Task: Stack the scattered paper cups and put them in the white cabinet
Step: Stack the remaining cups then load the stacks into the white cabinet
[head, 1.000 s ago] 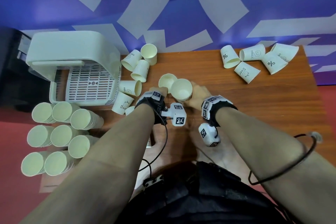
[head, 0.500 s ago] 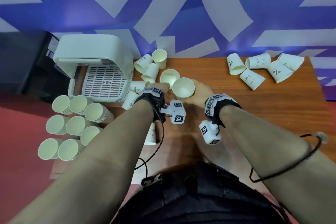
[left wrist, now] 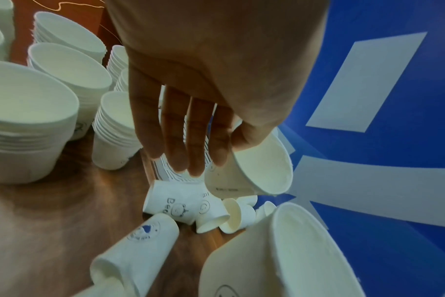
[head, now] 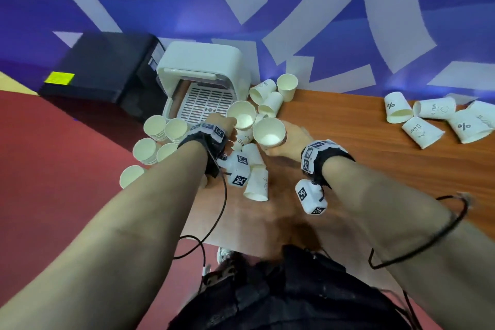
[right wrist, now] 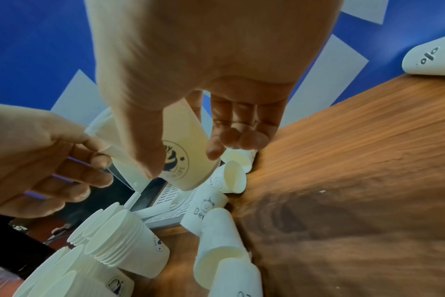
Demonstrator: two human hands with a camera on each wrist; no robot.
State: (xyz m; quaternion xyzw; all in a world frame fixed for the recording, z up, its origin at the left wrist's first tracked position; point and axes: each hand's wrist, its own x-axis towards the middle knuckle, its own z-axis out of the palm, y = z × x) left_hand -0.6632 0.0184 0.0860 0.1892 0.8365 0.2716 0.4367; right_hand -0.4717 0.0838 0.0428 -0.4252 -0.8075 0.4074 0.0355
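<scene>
So I've got one paper cup in each hand right now: left hand (head: pixel 224 126) pinches a cup (head: pixel 242 114) by its rim, other fingers straight, and right hand (head: pixel 290 139) is wrapped around a second cup (head: pixel 269 132), both lifted, mouths up, just beside each other. White cabinet (head: pixel 202 61) sits open at the table's (head: pixel 361 163) back left; I only see its slotted tray inside. Five loose cups (head: pixel 436 122) lie far right. I count six stacks (head: pixel 155 126) left of my arm.
</scene>
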